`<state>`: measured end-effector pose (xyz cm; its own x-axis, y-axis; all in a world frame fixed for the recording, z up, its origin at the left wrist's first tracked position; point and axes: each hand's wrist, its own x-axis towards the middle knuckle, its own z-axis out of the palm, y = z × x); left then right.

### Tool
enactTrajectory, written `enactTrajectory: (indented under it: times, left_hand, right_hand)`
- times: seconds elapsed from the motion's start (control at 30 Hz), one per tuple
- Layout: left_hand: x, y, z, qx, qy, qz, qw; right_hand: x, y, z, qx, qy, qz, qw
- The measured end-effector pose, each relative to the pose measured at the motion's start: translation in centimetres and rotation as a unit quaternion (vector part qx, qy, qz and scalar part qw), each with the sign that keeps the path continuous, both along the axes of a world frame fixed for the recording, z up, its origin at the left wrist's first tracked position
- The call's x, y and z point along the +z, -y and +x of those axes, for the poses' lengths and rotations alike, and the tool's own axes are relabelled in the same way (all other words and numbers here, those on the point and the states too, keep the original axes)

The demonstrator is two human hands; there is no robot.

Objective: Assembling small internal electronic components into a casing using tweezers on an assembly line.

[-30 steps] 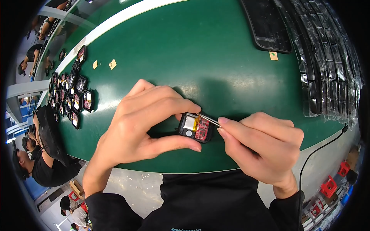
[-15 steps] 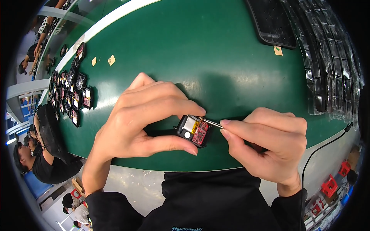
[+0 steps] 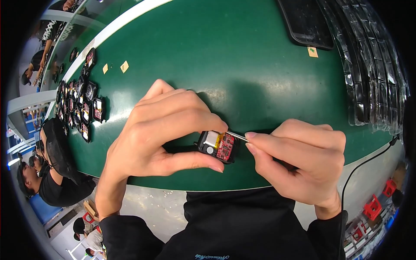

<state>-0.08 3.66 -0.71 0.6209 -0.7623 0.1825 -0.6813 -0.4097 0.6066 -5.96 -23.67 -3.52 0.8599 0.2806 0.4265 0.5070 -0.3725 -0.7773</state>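
Note:
Between the thumb and index finger of my left hand is a small black device housing, gripped by its edges. Its open face shows a silver battery, a strip of yellow tape, a red circuit board and a round white spot. My right hand pinches thin metal tweezers. Their tips reach the housing's upper edge, close to my left index fingertip. That fingertip partly hides what they touch.
Several similar open housings lie clustered at the table's left. Two small yellowish stickers are near them. A black tray is at the far right, beside stacked clear plastic trays. A black cable hangs at the right edge. Other people sit at left.
The tweezer tips have moved slightly up and left, closer to my left index fingertip. The housing has shifted and tilted a little. Both hands keep their hold.

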Motion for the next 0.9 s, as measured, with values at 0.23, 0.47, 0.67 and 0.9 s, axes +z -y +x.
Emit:
enactTrajectory:
  times: [0.23, 0.47, 0.67, 0.9]
  left_hand:
    - [-0.1, -0.3, -0.2, 0.000, 0.011, 0.000, 1.000]
    - [0.5, -0.4, -0.2, 0.007, -0.009, 0.024, 1.000]
    - [0.6, 0.9, 0.0, 0.016, 0.021, 0.015, 1.000]
    - [1.3, 0.0, -1.2, 0.075, -0.008, 0.000, 0.997]
  right_hand:
    - [0.6, 0.1, -0.1, 0.004, -0.020, -0.005, 1.000]
    - [0.5, 0.0, -0.1, 0.028, -0.014, 0.002, 1.000]
    - [1.4, 0.9, 0.1, -0.078, -0.044, 0.052, 0.995]
    - [1.1, 0.6, -0.2, -0.139, -0.021, 0.180, 0.974]
